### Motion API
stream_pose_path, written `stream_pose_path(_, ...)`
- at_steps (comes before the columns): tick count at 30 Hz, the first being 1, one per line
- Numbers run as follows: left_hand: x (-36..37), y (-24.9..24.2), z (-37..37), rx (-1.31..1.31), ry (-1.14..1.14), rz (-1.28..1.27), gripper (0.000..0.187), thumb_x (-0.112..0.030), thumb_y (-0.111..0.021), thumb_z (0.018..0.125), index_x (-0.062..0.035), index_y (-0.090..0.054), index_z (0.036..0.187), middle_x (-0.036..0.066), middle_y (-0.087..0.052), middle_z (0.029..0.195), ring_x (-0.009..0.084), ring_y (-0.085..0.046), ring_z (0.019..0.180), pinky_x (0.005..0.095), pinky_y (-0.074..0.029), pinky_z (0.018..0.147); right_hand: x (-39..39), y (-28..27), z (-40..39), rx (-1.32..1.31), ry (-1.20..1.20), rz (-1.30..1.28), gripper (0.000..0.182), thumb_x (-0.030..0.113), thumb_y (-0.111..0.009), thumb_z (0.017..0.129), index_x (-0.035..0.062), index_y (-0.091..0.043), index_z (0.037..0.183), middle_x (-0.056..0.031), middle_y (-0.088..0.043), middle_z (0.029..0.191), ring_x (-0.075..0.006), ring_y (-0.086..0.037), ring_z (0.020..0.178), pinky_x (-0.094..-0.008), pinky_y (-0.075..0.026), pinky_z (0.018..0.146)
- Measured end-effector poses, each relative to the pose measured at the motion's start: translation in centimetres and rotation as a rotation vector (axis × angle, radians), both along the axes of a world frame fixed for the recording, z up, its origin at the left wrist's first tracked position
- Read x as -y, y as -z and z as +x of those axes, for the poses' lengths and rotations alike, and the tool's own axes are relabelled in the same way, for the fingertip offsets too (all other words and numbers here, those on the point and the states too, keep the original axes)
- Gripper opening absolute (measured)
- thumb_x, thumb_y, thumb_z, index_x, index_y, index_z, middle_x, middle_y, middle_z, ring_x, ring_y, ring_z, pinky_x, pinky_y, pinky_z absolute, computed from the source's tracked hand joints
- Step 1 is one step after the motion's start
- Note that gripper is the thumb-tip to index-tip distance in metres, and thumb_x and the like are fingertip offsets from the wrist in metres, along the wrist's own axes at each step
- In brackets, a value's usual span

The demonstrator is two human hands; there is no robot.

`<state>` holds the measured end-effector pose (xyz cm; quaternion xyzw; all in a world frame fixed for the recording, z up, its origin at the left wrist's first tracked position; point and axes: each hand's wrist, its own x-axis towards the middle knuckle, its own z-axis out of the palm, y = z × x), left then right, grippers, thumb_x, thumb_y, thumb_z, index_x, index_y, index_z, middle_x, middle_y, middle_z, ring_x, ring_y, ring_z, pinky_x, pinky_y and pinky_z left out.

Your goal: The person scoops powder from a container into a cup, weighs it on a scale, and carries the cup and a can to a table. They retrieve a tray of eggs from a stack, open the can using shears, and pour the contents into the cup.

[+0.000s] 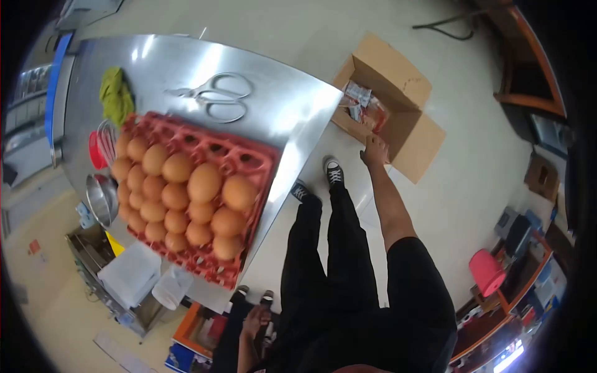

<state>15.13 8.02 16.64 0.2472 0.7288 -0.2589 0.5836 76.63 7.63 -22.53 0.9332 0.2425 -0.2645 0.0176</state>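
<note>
On one carton (421, 145) rests the right hand (375, 150).

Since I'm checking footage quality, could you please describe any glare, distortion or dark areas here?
Head view: white glare streaks the table, some beside the scissors; the lens bows the table's far edge; the corners fall to black; a bright patch at lower right is washed out.
</note>
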Motion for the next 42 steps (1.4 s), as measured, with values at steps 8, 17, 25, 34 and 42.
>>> stream_pose_path(8,0.6,-3.1,-6.3,-0.230,-0.280,0.144,0.045,-0.046,-0.050,0.104,-0.0108,-0.056,0.131,0.011,-0.067,0.110,0.0248,-0.068,0.098,0.0412,-0.055,0.086,-1.4,4.8,-1.8,0.047,-0.226,-0.002,0.042,0.012,-0.052,0.094,0.0268,-0.055,0.133,-0.0097,-0.059,0.129,-0.0386,-0.057,0.120,-0.0497,-0.047,0.098)
stream_pose_path(17,1.8,1.8,-8.4,0.021,-0.268,0.068,0.045,-0.046,-0.051,0.104,-0.0103,-0.055,0.132,0.010,-0.066,0.111,0.0229,-0.066,0.100,0.0400,-0.055,0.088,1.9,3.8,-6.2,0.081,-0.389,-0.120,0.042,0.015,-0.050,0.096,0.0300,-0.056,0.135,-0.0093,-0.057,0.135,-0.0348,-0.057,0.119,-0.0476,-0.046,0.095)
stream_pose_path(25,1.2,-1.4,-17.8,0.028,-0.461,0.389,0.048,-0.051,-0.049,0.103,-0.0123,-0.055,0.130,0.007,-0.066,0.110,0.0216,-0.065,0.100,0.0391,-0.053,0.087,0.2,-4.0,-10.0,-0.122,-0.077,-0.289,0.052,0.016,-0.061,0.090,0.0354,-0.057,0.137,-0.0092,-0.047,0.147,-0.0374,-0.047,0.135,-0.0520,-0.039,0.112)
stream_pose_path(34,5.2,-0.7,-22.0,0.041,-0.347,0.186,0.043,-0.043,-0.051,0.102,-0.0132,-0.053,0.133,0.011,-0.064,0.113,0.0277,-0.066,0.100,0.0423,-0.053,0.088,-8.9,-0.1,-13.2,-0.006,-0.077,-0.139,0.045,0.020,-0.058,0.092,0.0206,-0.058,0.137,-0.0121,-0.049,0.148,-0.0376,-0.049,0.133,-0.0526,-0.044,0.105)
stream_pose_path(42,-2.0,0.7,-19.4,-0.023,-0.313,0.074,0.044,-0.043,-0.051,0.103,-0.0112,-0.052,0.133,0.012,-0.064,0.114,0.0279,-0.066,0.101,0.0437,-0.054,0.089,-9.0,9.2,-14.2,0.322,-0.475,0.013,0.037,0.017,-0.052,0.095,0.0243,-0.062,0.130,-0.0062,-0.056,0.132,-0.0297,-0.055,0.118,-0.0491,-0.044,0.096)
